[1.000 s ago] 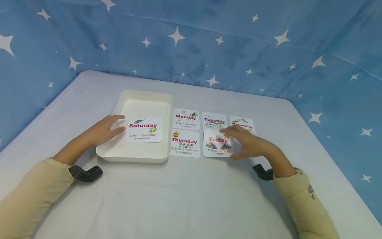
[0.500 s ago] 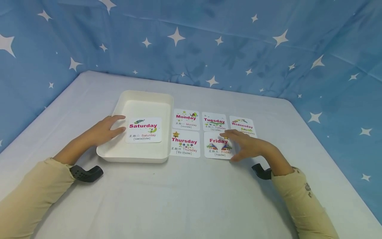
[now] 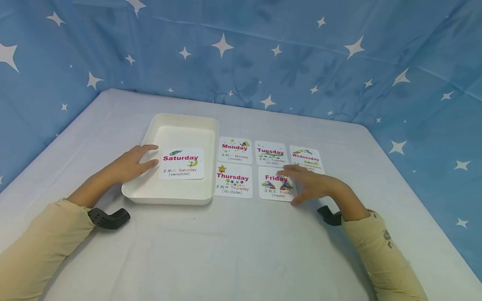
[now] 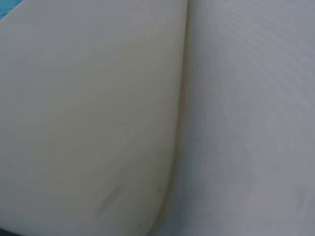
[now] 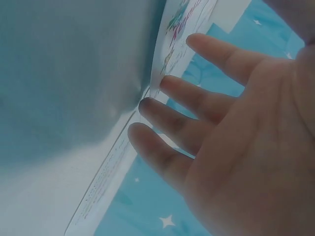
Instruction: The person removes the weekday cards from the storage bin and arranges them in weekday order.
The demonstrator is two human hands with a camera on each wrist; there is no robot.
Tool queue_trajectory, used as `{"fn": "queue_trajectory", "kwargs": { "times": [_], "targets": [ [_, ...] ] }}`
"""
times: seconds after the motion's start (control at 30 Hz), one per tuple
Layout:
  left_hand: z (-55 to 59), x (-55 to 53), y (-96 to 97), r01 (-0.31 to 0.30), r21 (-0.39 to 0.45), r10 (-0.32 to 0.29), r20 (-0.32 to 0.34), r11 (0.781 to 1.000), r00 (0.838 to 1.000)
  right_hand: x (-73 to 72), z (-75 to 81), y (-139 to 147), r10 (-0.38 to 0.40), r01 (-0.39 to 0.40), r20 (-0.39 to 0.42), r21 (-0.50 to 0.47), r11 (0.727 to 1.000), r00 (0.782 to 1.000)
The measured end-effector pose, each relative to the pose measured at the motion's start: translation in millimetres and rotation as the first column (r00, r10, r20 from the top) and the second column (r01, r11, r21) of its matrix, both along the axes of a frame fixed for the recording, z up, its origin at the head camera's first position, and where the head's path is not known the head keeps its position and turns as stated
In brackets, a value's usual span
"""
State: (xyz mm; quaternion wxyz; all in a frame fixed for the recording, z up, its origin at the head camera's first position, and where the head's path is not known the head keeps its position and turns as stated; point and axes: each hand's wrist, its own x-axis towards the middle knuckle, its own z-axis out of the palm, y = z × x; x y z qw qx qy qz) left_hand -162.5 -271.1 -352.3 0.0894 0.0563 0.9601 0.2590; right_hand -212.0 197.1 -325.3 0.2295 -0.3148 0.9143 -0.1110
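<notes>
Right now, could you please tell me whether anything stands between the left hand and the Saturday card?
Nothing visible does: the left hand extends over the rim of the white tray, right beside the Saturday card.

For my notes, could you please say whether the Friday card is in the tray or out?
Out: the Thursday card lies between the Friday card and the tray, in the head view.

White cards [image 3: 276, 184] read Monday [image 3: 235, 147], Tuesday [image 3: 270, 151], Wednesday [image 3: 305, 157], Thursday [image 3: 232, 177], Friday [image 3: 276, 177] and Saturday [image 3: 180, 158], in English and Chinese
</notes>
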Motion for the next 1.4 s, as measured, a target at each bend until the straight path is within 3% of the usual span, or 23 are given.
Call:
{"fn": "queue_trajectory", "kwargs": {
  "times": [0.6,0.83,1.2,1.4],
  "targets": [
    [0.7,0.7,-1.0,-0.004,-0.012,0.004,0.001,1.000,1.000,0.1,1.8,-4.0,-0.004,0.004,-0.012,0.033,0.999,1.000],
    [2.1,0.7,0.8,-0.001,-0.004,0.001,-0.006,1.000,1.000,-7.3,-5.3,-12.2,0.006,-0.010,-0.097,-0.041,0.999,0.995],
    [5.2,5.8,-6.4,-0.016,-0.002,0.016,-0.006,1.000,1.000,-22.6,1.6,-86.1,0.048,-0.095,-0.226,-0.199,0.975,0.973],
    [3.7,3.2,-0.3,0.001,0.037,0.000,-0.017,0.999,1.000,-20.6,8.3,-138.2,0.083,-0.151,-0.267,-0.244,0.958,0.960]
  ]
}}
